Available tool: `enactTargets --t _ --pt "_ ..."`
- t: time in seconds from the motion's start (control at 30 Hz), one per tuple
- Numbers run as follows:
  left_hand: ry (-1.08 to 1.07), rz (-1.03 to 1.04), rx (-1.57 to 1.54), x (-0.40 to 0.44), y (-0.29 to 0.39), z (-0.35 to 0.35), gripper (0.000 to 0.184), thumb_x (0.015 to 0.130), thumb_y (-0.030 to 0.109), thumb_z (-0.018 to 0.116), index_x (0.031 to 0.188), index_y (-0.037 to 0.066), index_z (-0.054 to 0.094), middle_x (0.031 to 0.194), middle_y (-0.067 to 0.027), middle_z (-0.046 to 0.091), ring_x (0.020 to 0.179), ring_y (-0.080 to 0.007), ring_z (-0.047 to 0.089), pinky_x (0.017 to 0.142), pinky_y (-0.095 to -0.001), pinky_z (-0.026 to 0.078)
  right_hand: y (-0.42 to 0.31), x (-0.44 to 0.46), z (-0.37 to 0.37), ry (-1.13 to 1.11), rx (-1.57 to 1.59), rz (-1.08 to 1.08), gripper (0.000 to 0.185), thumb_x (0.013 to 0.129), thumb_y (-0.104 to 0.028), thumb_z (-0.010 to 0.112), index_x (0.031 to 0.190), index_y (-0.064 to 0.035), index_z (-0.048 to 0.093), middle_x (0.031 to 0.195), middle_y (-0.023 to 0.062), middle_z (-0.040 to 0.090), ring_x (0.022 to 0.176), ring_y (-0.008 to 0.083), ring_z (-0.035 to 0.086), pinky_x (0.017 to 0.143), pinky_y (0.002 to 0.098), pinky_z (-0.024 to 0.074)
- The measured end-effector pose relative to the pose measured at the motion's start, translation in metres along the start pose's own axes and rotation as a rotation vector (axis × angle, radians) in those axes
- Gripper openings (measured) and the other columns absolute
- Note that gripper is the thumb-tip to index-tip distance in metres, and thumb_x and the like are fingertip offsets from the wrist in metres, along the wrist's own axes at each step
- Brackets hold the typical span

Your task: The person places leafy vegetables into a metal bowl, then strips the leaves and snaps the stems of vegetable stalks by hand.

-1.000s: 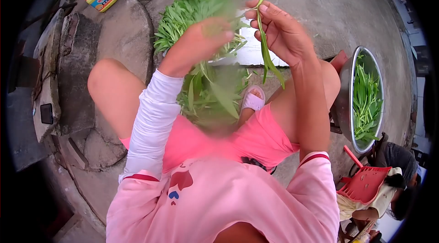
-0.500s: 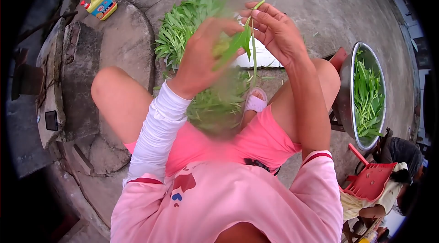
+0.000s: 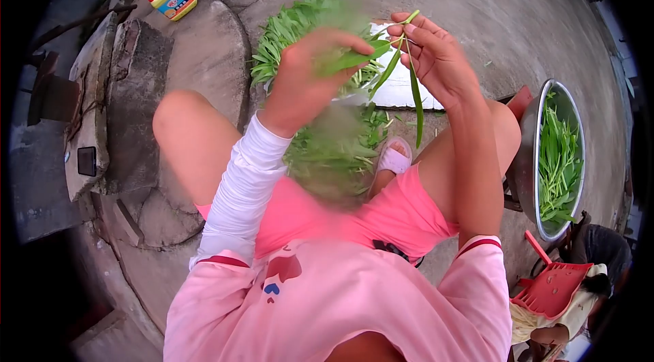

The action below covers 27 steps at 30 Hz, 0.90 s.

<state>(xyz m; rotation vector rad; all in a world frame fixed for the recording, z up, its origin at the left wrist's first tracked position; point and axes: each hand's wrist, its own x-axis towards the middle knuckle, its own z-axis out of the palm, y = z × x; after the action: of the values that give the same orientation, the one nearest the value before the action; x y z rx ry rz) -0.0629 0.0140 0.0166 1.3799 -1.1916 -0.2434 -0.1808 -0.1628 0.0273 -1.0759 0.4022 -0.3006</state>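
Observation:
My right hand (image 3: 446, 62) pinches the stem of a water spinach sprig (image 3: 388, 74) between thumb and fingers, its narrow leaves hanging down. To the left, my left hand (image 3: 303, 79), below a white sleeve, has its fingers closed on a leaf of the same sprig; part of this hand is blurred. Behind my left hand lies a heap of leafy water spinach (image 3: 278, 38). A white slab (image 3: 409, 95) sits under my right hand. Loose greens (image 3: 327, 158) lie on the ground between my legs, partly smeared in the view.
A metal basin (image 3: 526, 164) holding greens stands beside my right knee. A yellow jug (image 3: 175, 0) with a red cap is at the upper left. A dark phone-like object (image 3: 86, 161) lies on the left ledge. A red plastic chair (image 3: 557, 287) and another person are at the lower right.
The view has shifted, so the surroundings appear farther right and slightly lower. The sprig's leaves have spread apart between my hands, one now hanging long below my right hand.

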Motion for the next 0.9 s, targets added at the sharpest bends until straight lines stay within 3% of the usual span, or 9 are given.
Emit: enactTargets --t 0.07,0.17,0.27,0.37,0.57,0.7,0.73,0.8,0.9 --pt "0.005 -0.014 -0.013 0.001 0.0 -0.001 0.016 0.079 -0.003 0.067 0.094 0.002 0.064 0.087 -0.0021 0.06 0.08 -0.0096 0.055 0.073 -0.0227 0.044 0.0 -0.001 0.001 -0.008 -0.029 0.014 0.024 0.091 -0.013 0.054 0.111 -0.0012 0.056 0.098 0.0065 0.063 0.089 0.0127 0.058 0.076 0.0262 0.0458" --pt "0.136 0.174 0.154 0.006 -0.009 -0.002 0.011 0.084 0.006 0.066 0.095 0.004 0.065 0.081 0.0015 0.059 0.071 -0.0049 0.051 0.063 -0.0199 0.041 0.0 -0.001 0.001 -0.04 -0.059 0.026 0.025 0.09 -0.014 0.055 0.111 -0.0016 0.056 0.096 0.0065 0.063 0.086 0.0109 0.058 0.072 0.0248 0.0467" --pt "0.156 -0.339 -0.212 0.004 0.007 -0.003 0.014 0.088 0.018 0.064 0.096 0.007 0.065 0.074 0.0058 0.056 0.062 -0.0012 0.044 0.055 -0.018 0.033 0.003 -0.001 0.004 -0.087 -0.045 0.055 0.024 0.09 -0.013 0.055 0.111 -0.0012 0.056 0.094 0.0058 0.063 0.081 0.0093 0.059 0.066 0.0221 0.0477" --pt "0.199 -0.508 -0.397 0.003 0.001 -0.006 0.022 0.09 0.028 0.061 0.099 0.008 0.065 0.07 0.0087 0.053 0.056 0.0004 0.035 0.05 -0.018 0.024 0.007 0.001 0.008 -0.086 -0.065 0.098 0.023 0.09 -0.012 0.055 0.11 -0.0011 0.056 0.093 0.0051 0.062 0.081 0.009 0.059 0.064 0.0217 0.0482" --pt "0.197 -0.567 -0.545 0.003 -0.009 -0.012 0.024 0.094 0.025 0.055 0.102 0.004 0.063 0.078 0.0043 0.057 0.053 -0.001 0.032 0.048 -0.0172 0.026 0.008 0.003 0.007 -0.088 -0.029 0.091 0.022 0.09 -0.011 0.054 0.108 -0.0004 0.056 0.09 0.0037 0.062 0.078 0.0087 0.059 0.062 0.021 0.0485" --pt "0.15 -0.46 -0.606 0.005 -0.003 -0.011 0.023 0.095 0.02 0.052 0.106 0.002 0.06 0.087 -0.0006 0.061 0.054 -0.0007 0.033 0.049 -0.0156 0.03 0.006 0.001 0.009 -0.048 0.001 0.088 0.025 0.089 -0.013 0.056 0.11 -0.0003 0.056 0.094 0.0063 0.062 0.085 0.013 0.058 0.074 0.0267 0.0468" --pt "0.111 -0.444 -0.596 0.004 0.001 -0.012 0.023 0.095 0.02 0.051 0.107 0.001 0.06 0.089 -0.0013 0.061 0.054 -0.0005 0.033 0.049 -0.0153 0.03 0.006 0.001 0.011 -0.022 0.024 0.091 0.026 0.092 -0.01 0.053 0.116 0.0023 0.054 0.094 0.0054 0.062 0.079 0.0081 0.061 0.061 0.0178 0.0511" --pt "-0.014 -0.399 -0.533 0.002 0.006 -0.016 0.019 0.093 0.014 0.055 0.107 0.002 0.06 0.091 -0.0014 0.062 0.059 -0.0026 0.042 0.053 -0.017 0.036 0.005 0.001 0.01 -0.018 0.044 0.097 0.026 0.091 -0.008 0.054 0.115 0.0033 0.053 0.093 0.0082 0.063 0.077 0.0092 0.061 0.061 0.0183 0.0516" --pt "-0.087 0.031 0.03 0.0 0.006 -0.001 0.017 0.088 0.007 0.06 0.105 0.003 0.061 0.09 -0.0013 0.061 0.069 -0.0064 0.052 0.059 -0.0207 0.041 0.008 0.003 0.006 -0.046 0.078 0.065 0.024 0.091 -0.007 0.054 0.112 0.0042 0.053 0.092 0.0104 0.064 0.076 0.0112 0.062 0.061 0.0192 0.0519"
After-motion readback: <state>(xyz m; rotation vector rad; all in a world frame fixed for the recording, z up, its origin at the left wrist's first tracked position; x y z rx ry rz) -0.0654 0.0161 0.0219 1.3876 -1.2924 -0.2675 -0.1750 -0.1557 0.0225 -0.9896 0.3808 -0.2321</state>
